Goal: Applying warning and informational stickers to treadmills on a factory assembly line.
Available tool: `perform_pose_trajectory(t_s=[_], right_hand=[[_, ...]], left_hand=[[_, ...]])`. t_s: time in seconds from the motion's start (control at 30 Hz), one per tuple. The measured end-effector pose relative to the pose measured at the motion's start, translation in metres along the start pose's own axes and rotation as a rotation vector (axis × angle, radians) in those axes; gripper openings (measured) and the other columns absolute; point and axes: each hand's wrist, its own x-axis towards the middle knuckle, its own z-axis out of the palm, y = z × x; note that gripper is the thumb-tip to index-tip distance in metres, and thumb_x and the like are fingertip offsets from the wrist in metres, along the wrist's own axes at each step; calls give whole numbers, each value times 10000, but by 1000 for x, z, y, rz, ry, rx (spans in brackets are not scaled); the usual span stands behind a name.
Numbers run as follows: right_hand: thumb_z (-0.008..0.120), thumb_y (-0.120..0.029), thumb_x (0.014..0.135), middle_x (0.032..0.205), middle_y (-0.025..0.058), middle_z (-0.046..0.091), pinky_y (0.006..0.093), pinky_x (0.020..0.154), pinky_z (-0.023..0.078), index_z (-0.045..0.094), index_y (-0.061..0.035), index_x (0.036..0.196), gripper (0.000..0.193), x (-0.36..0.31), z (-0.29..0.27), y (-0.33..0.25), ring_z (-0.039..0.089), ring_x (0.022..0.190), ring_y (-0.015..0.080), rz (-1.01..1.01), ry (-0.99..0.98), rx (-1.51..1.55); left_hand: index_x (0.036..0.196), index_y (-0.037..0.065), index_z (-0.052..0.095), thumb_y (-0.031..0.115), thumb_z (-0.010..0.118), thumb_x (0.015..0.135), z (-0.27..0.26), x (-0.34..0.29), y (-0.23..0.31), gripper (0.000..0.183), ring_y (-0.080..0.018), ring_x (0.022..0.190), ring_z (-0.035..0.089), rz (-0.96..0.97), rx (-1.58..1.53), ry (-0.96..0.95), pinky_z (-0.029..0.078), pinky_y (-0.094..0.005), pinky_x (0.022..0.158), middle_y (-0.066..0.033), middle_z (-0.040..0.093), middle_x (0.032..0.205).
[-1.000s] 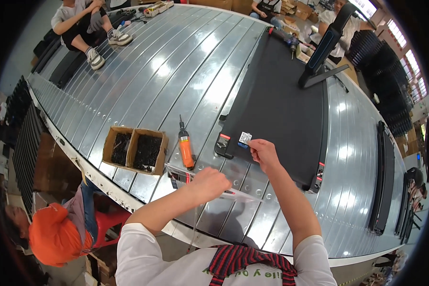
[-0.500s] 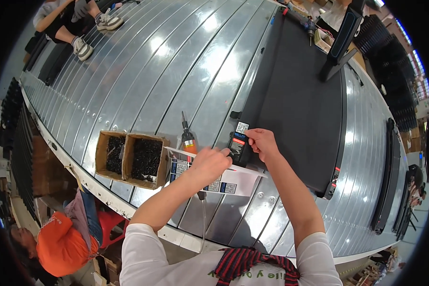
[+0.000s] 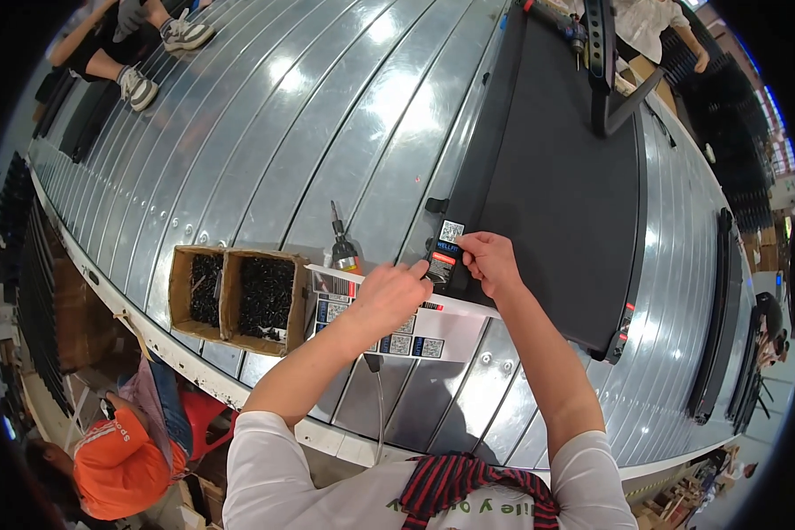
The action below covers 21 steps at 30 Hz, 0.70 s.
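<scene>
Over the near left corner of a black treadmill (image 3: 565, 203), my two hands work at a black label (image 3: 442, 263) with a square code and a red band. The label lies along the treadmill's side rail. My right hand (image 3: 493, 262) is closed, thumb and finger pinched at the label's upper right edge. My left hand (image 3: 392, 297) is curled over a white sheet of stickers (image 3: 459, 334), its fingertips by the label's lower left edge; its grip underneath is partly hidden. Behind my left hand, a power screwdriver (image 3: 344, 253) lies partly covered by the sheet.
A two-part cardboard box (image 3: 225, 340) of black screws stands left. A black frame (image 3: 602, 88) rises over the treadmill's far end, near another drill (image 3: 574, 31) and a person (image 3: 649, 26). Someone in orange (image 3: 128, 464) sits lower left; another's shoes (image 3: 140, 88) show far left.
The black upright frame at the far end has shifted left and turned, and a person has come into view behind it. My hands stay at the label with only slight movement.
</scene>
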Motion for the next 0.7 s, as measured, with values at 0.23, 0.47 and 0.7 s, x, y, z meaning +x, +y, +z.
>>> perform_pose_trajectory(t_s=[0.23, 0.47, 0.7], right_hand=[[628, -80, 789, 554, 37, 527, 207, 346, 263, 607, 38, 785, 120, 0, 0, 4, 395, 384, 63, -41, 17, 21], [627, -71, 782, 551, 51, 536, 215, 345, 274, 613, 51, 804, 125, 2, 0, 6, 408, 383, 72, -55, 12, 33], [624, -61, 775, 543, 54, 541, 219, 346, 288, 614, 50, 795, 113, 2, 1, 5, 423, 387, 77, -54, 37, 5]], left_hand=[[726, 63, 599, 84, 565, 703, 2, 3, 1, 46, -222, 792, 606, 23, 22, 77, 476, -351, 667, -116, 563, 1074], [709, 33, 572, 113, 542, 717, 2, 12, -2, 86, -264, 813, 619, 22, -13, 44, 495, -398, 697, -133, 536, 1191], [708, 24, 575, 138, 563, 736, 5, 27, -6, 119, -293, 768, 628, 10, -70, -29, 501, -412, 658, -113, 525, 1217]])
